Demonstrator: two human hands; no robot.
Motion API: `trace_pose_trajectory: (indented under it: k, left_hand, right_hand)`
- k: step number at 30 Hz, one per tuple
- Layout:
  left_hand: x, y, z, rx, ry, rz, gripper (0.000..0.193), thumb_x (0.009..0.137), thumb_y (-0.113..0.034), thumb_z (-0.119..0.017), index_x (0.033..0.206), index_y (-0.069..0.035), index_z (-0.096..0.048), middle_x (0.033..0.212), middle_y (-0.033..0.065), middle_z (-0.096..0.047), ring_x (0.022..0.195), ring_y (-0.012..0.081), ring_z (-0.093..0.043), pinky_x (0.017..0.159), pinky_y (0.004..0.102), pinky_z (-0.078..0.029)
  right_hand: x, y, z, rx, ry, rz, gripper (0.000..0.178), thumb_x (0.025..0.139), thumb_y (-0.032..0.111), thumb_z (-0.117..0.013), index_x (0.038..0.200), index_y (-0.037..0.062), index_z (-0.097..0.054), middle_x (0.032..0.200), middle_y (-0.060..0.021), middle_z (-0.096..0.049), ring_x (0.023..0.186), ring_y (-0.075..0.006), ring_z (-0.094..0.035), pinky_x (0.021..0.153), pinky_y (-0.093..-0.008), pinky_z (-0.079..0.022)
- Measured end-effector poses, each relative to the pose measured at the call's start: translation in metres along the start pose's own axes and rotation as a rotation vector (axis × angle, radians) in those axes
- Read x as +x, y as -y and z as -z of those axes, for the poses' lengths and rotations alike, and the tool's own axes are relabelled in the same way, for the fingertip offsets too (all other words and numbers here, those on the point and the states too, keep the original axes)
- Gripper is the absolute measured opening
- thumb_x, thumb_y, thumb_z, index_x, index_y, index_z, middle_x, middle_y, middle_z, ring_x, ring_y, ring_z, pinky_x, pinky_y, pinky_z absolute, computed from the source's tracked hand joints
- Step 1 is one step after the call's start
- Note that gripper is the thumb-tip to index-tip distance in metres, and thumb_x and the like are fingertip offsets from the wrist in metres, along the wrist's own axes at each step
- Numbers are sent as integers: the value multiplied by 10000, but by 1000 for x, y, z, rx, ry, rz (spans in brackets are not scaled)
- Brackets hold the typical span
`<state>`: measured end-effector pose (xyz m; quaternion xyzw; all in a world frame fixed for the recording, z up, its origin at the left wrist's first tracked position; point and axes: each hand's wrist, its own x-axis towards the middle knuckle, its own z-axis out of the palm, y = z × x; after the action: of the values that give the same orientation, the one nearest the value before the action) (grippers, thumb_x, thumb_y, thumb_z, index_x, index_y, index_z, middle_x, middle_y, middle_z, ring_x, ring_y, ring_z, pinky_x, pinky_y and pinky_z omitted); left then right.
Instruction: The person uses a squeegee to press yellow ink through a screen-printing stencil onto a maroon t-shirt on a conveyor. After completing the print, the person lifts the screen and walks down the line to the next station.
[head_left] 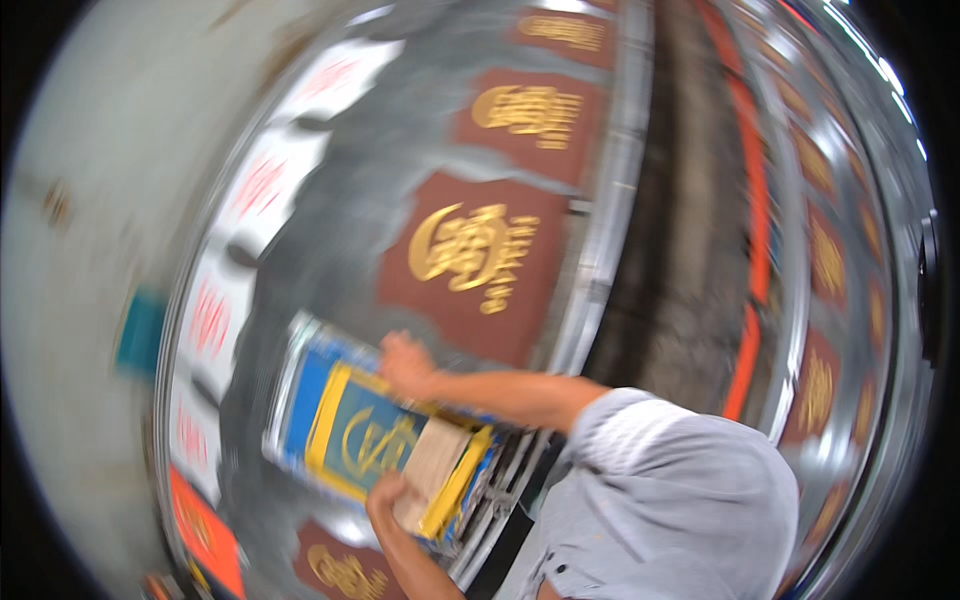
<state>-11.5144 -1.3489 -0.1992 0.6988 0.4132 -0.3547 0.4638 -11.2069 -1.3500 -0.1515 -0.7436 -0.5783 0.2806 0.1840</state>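
Note:
A screen-printing frame [298, 400] with a blue and yellow screen lies tilted on the long grey printing table. Across its yellow end rests a flat beige squeegee [437, 458], wooden in look. My left hand [392, 493] is closed at the lower left edge of the squeegee. My right hand [408, 366] is at the upper edge of the frame, its fingers smeared by motion; whether it grips the frame or hovers over it does not show. Just beyond the frame lies a brown printed piece [465, 260] with a raised gold design.
More brown pieces [530, 115] run up the table, and another [345, 565] lies below the frame. White sheets with red print [208, 318] and an orange piece [205, 530] line the left edge. A metal rail [600, 270] borders the right side; beyond an aisle stands a second table [800, 330].

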Motion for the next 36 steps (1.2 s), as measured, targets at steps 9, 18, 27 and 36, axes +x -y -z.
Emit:
trace_pose_trajectory:
  k: [9,18,27,36]
  left_hand:
    - [-59,-53,44,-59,-920,54,191,696,-181,-671,845,-110,-766,822,192,-707,797,396,-685,733,485,-544]
    - [-61,28,125,23,-936,190,156,718,-124,-655,832,-124,-762,815,137,-719,771,352,-692,703,456,-554]
    - [-48,25,86,-33,-1054,57,338,682,-64,-613,979,-117,-765,960,90,-731,818,330,-701,729,455,-557]
    - [-78,-7,-30,-110,-1055,41,438,629,-41,-605,1035,-116,-752,1083,63,-729,832,308,-711,705,428,-572]
  right_hand:
    - [33,83,10,-503,629,697,296,771,248,-723,1011,76,-746,914,-117,-718,874,-313,-702,751,-428,-562]
    - [116,118,-27,-475,357,658,230,761,49,-593,933,54,-747,914,-155,-717,893,-321,-708,823,-434,-555]
    - [84,87,-31,-373,225,769,161,668,16,-663,826,17,-691,894,-139,-675,897,-308,-668,817,-404,-555]
    - [-31,56,-25,-291,298,774,109,675,26,-655,782,27,-638,847,-128,-615,835,-299,-638,748,-400,-540]
